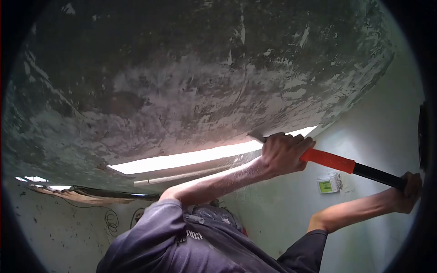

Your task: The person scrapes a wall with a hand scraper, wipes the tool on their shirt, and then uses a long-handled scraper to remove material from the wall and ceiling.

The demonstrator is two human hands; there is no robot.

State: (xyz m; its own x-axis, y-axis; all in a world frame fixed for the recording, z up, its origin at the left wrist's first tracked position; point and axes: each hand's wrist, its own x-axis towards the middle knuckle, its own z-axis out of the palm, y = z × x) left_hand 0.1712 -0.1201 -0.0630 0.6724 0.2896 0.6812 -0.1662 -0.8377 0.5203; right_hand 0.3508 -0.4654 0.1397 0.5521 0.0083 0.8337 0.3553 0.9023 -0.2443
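A long-handled tool with a red sleeve (330,161) and a black shaft (378,176) slants across the right side. My left hand (287,154) is closed around its upper end, beside a flat metal blade (257,136) that meets the rough grey surface (182,104). Farther down, at the right edge of the view, my right hand (409,192) grips the end of the black shaft. Pale dust covers my left forearm, and fine particles hang in the air near it. The fingers of my right hand are partly in shadow.
A bright opening (182,160) runs below the grey surface. On the pale wall at the right is a small white box with a green face (326,186). Coiled wire (111,222) hangs at the lower left. A dark object (423,136) stands at the right edge.
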